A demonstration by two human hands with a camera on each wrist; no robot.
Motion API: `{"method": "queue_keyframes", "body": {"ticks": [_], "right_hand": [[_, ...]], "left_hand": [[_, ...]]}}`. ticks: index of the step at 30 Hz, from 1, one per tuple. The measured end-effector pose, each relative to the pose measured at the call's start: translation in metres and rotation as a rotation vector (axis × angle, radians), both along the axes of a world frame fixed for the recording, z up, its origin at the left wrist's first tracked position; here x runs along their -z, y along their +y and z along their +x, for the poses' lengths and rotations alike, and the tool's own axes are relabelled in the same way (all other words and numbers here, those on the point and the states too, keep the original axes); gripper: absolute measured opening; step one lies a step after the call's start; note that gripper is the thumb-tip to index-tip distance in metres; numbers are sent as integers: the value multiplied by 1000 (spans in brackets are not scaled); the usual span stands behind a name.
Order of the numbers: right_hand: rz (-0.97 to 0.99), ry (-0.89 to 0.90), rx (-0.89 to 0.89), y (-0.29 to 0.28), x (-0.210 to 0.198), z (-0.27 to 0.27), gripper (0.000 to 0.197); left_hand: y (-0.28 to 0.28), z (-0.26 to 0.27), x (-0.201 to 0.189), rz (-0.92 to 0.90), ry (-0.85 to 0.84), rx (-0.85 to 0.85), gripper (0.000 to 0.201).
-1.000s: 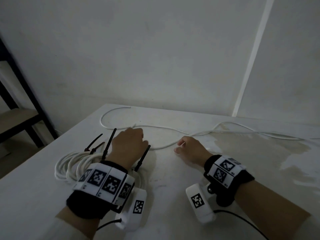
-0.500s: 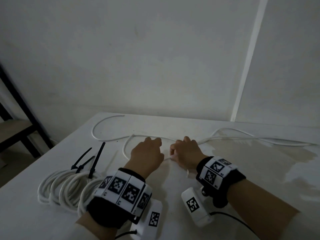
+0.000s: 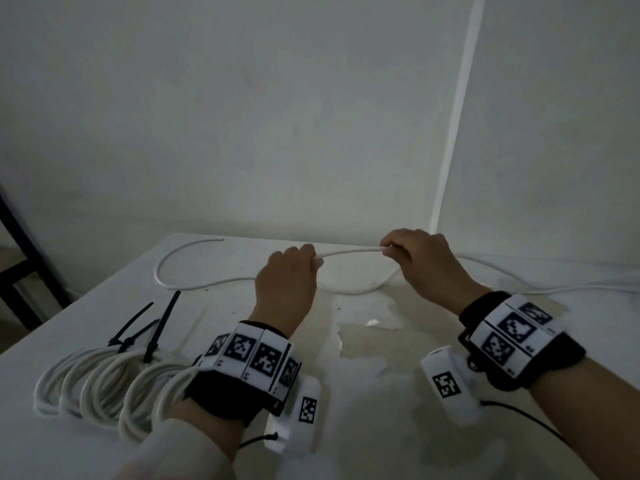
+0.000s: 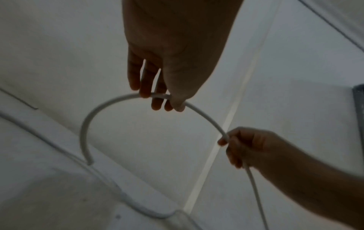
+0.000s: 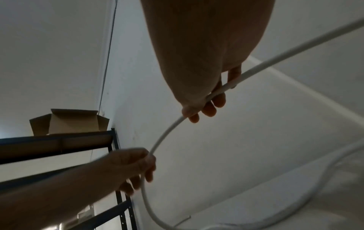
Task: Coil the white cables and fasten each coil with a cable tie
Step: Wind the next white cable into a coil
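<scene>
A loose white cable [image 3: 348, 252] is lifted off the white table [image 3: 381, 427] between my two hands. My left hand [image 3: 313, 259] grips it with curled fingers [image 4: 157, 102], and its short free end arcs down to the left [image 4: 84, 132]. A short way to the right, my right hand [image 3: 389, 251] pinches the same cable [image 5: 165, 135] between thumb and fingers [image 5: 208, 109]. The remaining cable trails over the table to the far right [image 3: 554, 289]. Several finished white coils [image 3: 104, 382] with black cable ties [image 3: 156, 327] on them lie at the left.
Another white cable [image 3: 162, 271] curves across the far left of the table. A dark metal shelf [image 5: 59, 143] with an open cardboard box [image 5: 69, 121] stands to the left. White walls close off the table's far side.
My left hand left the coils and joined the right hand at the loose cable. Both hands then raised the cable off the table and moved apart along it.
</scene>
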State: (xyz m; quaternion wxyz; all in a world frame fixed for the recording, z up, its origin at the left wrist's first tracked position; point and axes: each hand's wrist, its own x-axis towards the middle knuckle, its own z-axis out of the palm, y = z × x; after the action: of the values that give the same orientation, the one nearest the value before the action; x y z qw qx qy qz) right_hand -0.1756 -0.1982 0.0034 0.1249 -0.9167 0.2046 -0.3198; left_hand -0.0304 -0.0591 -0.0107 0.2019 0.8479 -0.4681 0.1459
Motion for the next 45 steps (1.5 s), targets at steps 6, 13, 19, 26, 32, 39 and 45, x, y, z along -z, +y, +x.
{"method": "queue_keyframes", "body": {"ticks": [6,13,19,26,32,39,45], "right_hand": [[-9,7,81,-19,8,-51,21],[33,-46,165,-42,-8,-93,10],[10,-45,250,-53,-6,-110,17],[-1,270,228,-33,5,-99,18],[-239,408,39,3,5,-95,24],[-561,154,-185,26,3,-95,30],[-183,-53,-231,45,-26,-106,28]], "left_hand": [[4,-8,-21,-221,-194,7,39],[27,-16,-35,-375,152,11,38],[32,-30,-44,-231,631,189,33],[28,-75,-59,-550,754,501,23],[21,-75,-55,-690,695,315,30],[10,-83,-39,-471,483,344,22],[-3,-103,-41,-371,484,393,28]]}}
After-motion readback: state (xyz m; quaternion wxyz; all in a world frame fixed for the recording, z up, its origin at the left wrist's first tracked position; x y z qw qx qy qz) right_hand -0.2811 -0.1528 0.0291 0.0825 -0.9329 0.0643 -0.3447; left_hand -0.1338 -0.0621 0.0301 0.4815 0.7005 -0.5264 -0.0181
